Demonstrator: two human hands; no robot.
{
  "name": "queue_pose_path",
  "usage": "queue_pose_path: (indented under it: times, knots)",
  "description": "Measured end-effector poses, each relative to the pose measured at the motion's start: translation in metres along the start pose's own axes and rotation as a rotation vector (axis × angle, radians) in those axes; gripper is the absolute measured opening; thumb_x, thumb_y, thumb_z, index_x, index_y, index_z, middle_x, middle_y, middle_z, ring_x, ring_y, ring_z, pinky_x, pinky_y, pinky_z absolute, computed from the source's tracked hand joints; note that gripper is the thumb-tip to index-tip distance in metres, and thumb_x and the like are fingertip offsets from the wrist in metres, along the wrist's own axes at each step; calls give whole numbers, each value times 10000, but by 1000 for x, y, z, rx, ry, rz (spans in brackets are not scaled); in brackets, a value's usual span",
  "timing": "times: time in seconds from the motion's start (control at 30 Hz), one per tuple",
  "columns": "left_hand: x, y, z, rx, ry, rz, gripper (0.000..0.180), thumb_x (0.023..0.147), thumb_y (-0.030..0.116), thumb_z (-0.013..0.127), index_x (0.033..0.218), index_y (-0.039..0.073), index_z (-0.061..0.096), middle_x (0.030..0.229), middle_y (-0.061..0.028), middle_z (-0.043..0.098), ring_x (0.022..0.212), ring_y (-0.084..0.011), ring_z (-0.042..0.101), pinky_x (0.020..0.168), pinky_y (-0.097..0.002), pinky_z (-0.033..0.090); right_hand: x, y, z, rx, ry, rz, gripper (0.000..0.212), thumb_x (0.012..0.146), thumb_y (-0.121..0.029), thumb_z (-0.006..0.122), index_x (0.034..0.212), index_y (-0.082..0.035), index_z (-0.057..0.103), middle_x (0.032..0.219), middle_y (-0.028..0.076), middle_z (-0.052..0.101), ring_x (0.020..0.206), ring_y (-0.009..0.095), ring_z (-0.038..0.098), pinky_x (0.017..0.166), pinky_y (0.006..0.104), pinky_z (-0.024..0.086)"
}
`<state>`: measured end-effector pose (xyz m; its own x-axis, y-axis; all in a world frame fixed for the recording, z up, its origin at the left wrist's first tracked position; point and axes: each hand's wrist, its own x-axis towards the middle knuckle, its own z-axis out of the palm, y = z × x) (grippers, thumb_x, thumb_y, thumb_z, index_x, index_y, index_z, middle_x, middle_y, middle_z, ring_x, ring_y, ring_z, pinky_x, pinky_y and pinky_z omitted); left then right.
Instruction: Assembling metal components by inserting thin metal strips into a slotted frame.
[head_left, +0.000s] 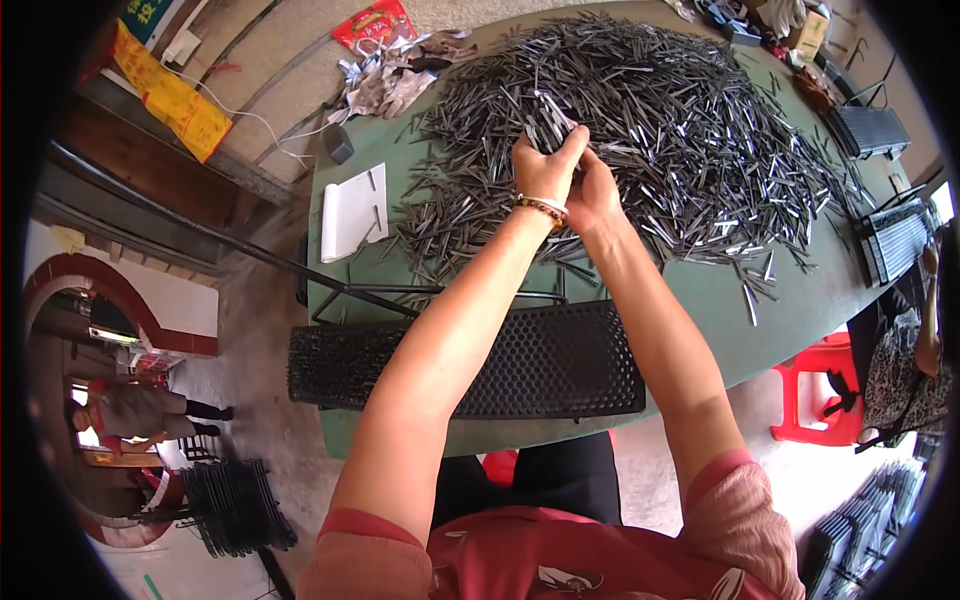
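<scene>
Both my arms stretch forward over a large pile of thin dark metal strips on a green table. My left hand is closed around a small bunch of metal strips, their ends pointing up and away from me. Close against it, my right hand is partly hidden, and its fingers curl in by the same bunch; I cannot make out what they grip. Nearer to me, below my forearms, lies a long black perforated rack with rows of round holes; its left part looks filled with strips.
A white notepad and a dark block lie left on the green table. Gloves and rags sit at the far left edge. Filled racks stand right, near another person and a red stool. A person stands far left.
</scene>
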<state>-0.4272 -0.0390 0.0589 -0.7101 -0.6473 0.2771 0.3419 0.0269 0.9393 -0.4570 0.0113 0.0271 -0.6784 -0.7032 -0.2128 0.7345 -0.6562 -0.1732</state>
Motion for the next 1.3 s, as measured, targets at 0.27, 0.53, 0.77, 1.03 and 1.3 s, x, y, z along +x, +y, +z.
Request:
queue_pose_path:
  times: [0.27,0.53,0.77,1.03,1.3]
  knots:
    - [15,-16,-6,-1,42,-28,281,741,257,770,810,58,585,718,-11,600,620,-92,564,587,-248,479,28,0,-26,105,37,51,358,992,-319,302,1018,-45,532,1024,139,604,935,267,582,867,436,469]
    - [8,-4,-11,3,-111,121,374,667,154,810,887,50,526,818,-22,594,696,-100,561,678,-266,491,27,-18,35,491,433,425,301,989,-295,367,1152,-107,534,1055,118,610,923,258,583,868,396,477]
    - [14,-22,4,44,36,33,252,765,166,749,849,39,548,728,-23,610,612,-89,564,567,-253,474,39,-7,-30,-135,82,-63,317,985,-281,355,941,-61,579,919,100,633,853,237,604,816,394,495]
    - [30,-42,0,-295,514,-275,289,777,202,703,869,-4,523,633,-103,573,422,-213,536,378,-345,456,18,-10,-32,30,234,19,413,994,-246,248,1119,67,487,1130,226,558,1043,328,567,965,439,440]
    - [46,-41,-19,-609,500,-642,312,792,233,586,631,-28,533,606,-129,611,436,-232,569,428,-356,484,22,-19,-40,-86,291,-3,303,978,-206,353,1036,37,523,1005,177,604,978,326,582,884,464,473]
